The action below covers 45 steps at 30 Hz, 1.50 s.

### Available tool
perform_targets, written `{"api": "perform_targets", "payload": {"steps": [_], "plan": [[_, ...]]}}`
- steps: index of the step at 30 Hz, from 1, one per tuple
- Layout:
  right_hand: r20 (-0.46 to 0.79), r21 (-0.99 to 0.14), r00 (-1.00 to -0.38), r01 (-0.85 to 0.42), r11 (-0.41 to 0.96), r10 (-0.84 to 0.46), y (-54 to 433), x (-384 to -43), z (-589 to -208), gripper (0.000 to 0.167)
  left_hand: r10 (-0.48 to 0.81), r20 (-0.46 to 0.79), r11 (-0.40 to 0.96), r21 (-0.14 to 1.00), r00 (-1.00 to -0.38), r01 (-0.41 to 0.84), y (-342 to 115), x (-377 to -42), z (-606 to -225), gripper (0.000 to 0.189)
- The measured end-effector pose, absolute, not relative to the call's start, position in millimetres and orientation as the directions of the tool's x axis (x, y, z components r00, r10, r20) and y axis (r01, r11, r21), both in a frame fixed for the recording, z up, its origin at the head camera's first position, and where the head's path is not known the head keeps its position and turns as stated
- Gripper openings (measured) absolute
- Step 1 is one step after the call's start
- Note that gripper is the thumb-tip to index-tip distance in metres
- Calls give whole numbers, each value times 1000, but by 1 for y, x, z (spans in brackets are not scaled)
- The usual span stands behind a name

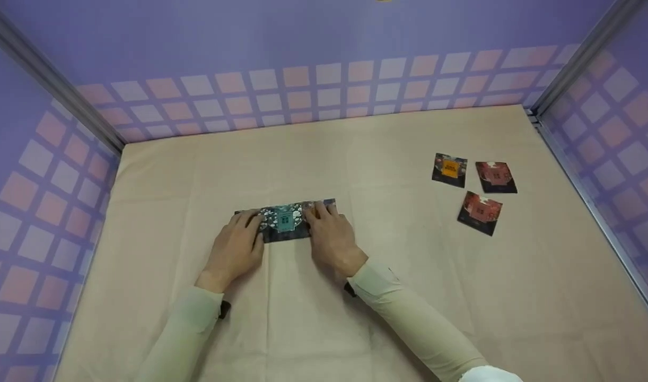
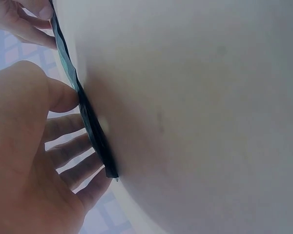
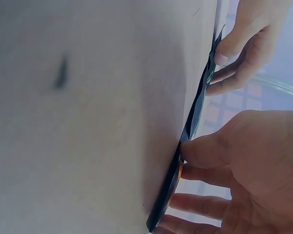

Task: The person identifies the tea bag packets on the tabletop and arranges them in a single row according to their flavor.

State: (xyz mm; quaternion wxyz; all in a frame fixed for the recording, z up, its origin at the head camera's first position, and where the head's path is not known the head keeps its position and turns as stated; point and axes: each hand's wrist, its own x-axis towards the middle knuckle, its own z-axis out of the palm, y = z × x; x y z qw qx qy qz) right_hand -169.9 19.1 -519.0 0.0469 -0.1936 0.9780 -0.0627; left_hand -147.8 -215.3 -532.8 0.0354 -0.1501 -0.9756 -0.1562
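Observation:
Several flat, square patterned packets lie edge to edge in a short row on the cloth. The middle packet [image 1: 285, 219] has a teal label and dark lower part, and shows between the hands. My left hand [image 1: 234, 249] rests on the row's left end, largely hiding the packet there; its thumb and spread fingers touch the packet's dark edge [image 2: 98, 144]. On the right end my right hand [image 1: 332, 239] lies with straight fingers over a packet with an orange patch [image 3: 180, 170]. Its thumb touches the near edge, close to the teal packet.
To the right lie three more packets: one with an orange label [image 1: 449, 170], a red one [image 1: 496, 177] and another red one [image 1: 480, 213] tilted in front. A beige cloth [image 1: 398, 318] covers the table. Purple checked panels [image 1: 324, 87] enclose the back and sides.

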Motion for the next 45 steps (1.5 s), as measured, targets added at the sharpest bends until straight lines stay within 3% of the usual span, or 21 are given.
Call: {"api": "perform_targets", "payload": {"steps": [8,15,23,45], "plan": [[5,-146,-921,-387,910,-391,22,-168,-521,44,289,126,905,287,-949,314,-216,-148,-535,45],[-2,-146,-928,-369,918,-373,42,-180,-517,46,291,133,904,288,-948,318,-215,-149,-534,45],[8,-189,-951,-305,933,-309,93,-206,-510,55,283,139,903,296,-949,313,-215,-149,-533,44],[105,-281,-970,-242,929,-220,231,-259,-522,54,280,157,903,293,-947,315,-215,-147,-534,44]]}}
